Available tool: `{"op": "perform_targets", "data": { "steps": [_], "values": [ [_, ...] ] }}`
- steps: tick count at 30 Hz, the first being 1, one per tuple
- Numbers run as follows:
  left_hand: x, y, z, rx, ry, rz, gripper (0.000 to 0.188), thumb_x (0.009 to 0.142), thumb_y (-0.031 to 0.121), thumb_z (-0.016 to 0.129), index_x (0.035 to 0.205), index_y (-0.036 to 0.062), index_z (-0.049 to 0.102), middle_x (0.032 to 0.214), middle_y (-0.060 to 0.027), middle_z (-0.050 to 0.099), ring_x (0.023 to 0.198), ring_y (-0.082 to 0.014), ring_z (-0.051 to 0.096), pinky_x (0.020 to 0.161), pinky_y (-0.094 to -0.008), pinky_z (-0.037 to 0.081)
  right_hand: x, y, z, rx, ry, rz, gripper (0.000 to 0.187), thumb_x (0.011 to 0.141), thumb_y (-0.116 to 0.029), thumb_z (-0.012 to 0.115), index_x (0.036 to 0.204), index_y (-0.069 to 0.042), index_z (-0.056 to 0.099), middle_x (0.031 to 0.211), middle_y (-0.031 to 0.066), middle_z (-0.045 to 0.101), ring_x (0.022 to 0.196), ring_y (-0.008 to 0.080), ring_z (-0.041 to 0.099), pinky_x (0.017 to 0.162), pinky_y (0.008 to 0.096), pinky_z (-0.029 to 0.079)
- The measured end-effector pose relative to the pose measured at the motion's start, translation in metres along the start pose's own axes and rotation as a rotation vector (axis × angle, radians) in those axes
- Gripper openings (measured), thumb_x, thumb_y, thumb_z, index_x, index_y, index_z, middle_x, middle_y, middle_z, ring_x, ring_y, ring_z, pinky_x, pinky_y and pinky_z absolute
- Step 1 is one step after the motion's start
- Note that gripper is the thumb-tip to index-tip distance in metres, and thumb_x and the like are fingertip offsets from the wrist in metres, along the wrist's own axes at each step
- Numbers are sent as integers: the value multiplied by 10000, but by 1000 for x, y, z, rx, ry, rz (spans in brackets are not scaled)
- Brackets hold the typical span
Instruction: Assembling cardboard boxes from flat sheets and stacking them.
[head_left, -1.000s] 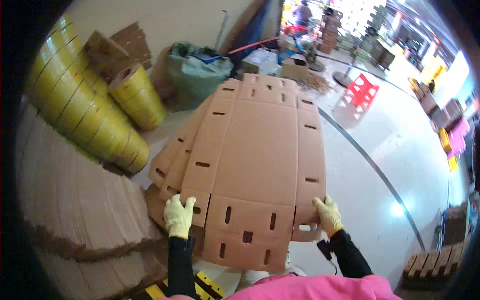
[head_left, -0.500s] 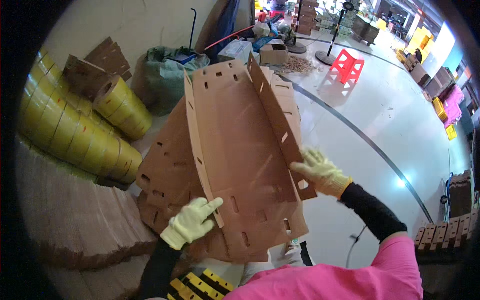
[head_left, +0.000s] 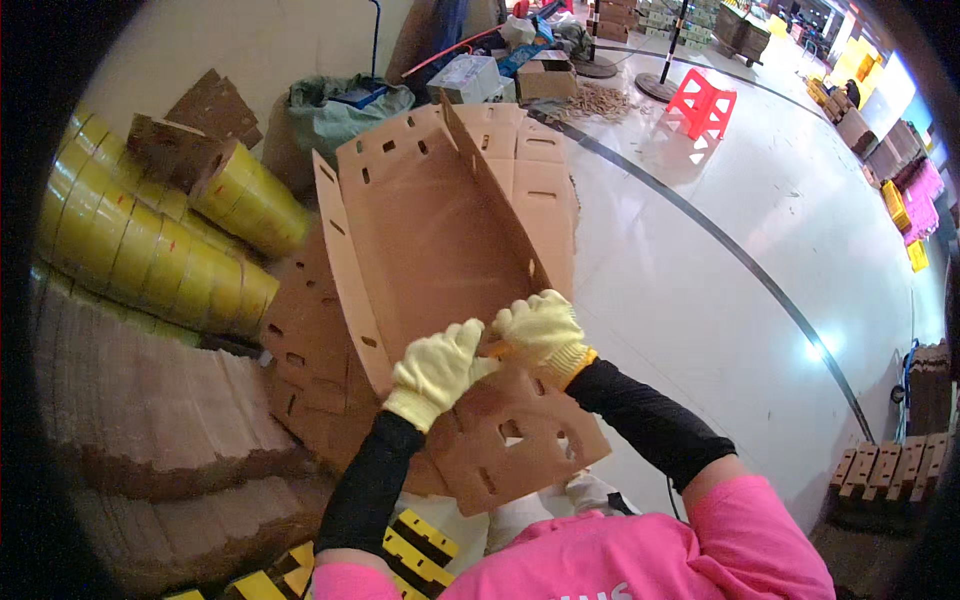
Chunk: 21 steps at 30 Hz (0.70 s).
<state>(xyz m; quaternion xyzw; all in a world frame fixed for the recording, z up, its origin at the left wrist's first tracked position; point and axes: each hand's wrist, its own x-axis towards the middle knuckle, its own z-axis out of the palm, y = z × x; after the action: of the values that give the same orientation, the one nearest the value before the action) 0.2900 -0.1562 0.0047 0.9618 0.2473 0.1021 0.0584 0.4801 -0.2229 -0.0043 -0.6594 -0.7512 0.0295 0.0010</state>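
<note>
A brown cardboard box blank point(head_left: 430, 240) with slots cut in it lies in front of me, its two long side flaps standing up. Near its close end, my left hand point(head_left: 437, 372) in a pale yellow glove is closed on the cardboard. Close beside it, my right hand point(head_left: 540, 332), gloved alike, is closed at the near end of the right flap. The end panel point(head_left: 515, 440) with cut-outs slopes toward me below both hands. My fingers hide the fold. More flat cardboard blanks point(head_left: 542, 195) lie underneath and stick out to both sides.
At the left are yellow rolls point(head_left: 150, 255) and tall stacks of cardboard sheets point(head_left: 170, 410). A green sack point(head_left: 340, 125) stands by the wall. A red stool point(head_left: 702, 104) is on the pale floor, and yellow-and-black slats point(head_left: 418, 550) lie near my feet.
Both hands have moved inward from the side flaps and come together at the near end. The end panel now bends toward me, and the blank sits further left in view.
</note>
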Motion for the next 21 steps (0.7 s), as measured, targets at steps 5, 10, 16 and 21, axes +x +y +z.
{"op": "perform_targets", "data": {
  "steps": [5, 10, 16, 21],
  "values": [
    [13, 6, 26, 6, -78, 58, 324, 951, 362, 689, 1102, 98, 574, 891, -129, 683, 733, -323, 718, 609, -412, 588, -20, 32, 11, 80, 571, -356, 289, 925, -264, 667, 1138, -70, 691, 1147, 150, 693, 1194, 329, 636, 1093, 478, 470],
    [14, -3, 22, -151, -36, 24, 187, 1004, 299, 614, 1073, 126, 629, 876, -169, 696, 757, -375, 702, 614, -456, 568, -129, 79, 78, 104, 350, 124, 870, 791, -366, 816, 1546, -175, 427, 1578, 236, 373, 1465, 499, 325, 1217, 627, 275],
    [17, 2, 7, -186, -177, -36, 261, 1018, 351, 587, 1157, 135, 632, 901, -189, 697, 798, -400, 698, 669, -493, 569, -189, 48, 114, 264, 292, -178, 852, 712, -412, 846, 1473, -209, 523, 1559, 264, 427, 1453, 497, 386, 1206, 638, 296],
    [20, -9, -3, -398, -399, -80, 349, 1034, 400, 535, 1243, 135, 621, 1043, -236, 680, 988, -432, 666, 864, -531, 535, -62, 71, -10, 523, 613, -93, 725, 790, -416, 809, 1434, -198, 556, 1552, 233, 447, 1413, 484, 436, 1190, 537, 375]
  ]
}}
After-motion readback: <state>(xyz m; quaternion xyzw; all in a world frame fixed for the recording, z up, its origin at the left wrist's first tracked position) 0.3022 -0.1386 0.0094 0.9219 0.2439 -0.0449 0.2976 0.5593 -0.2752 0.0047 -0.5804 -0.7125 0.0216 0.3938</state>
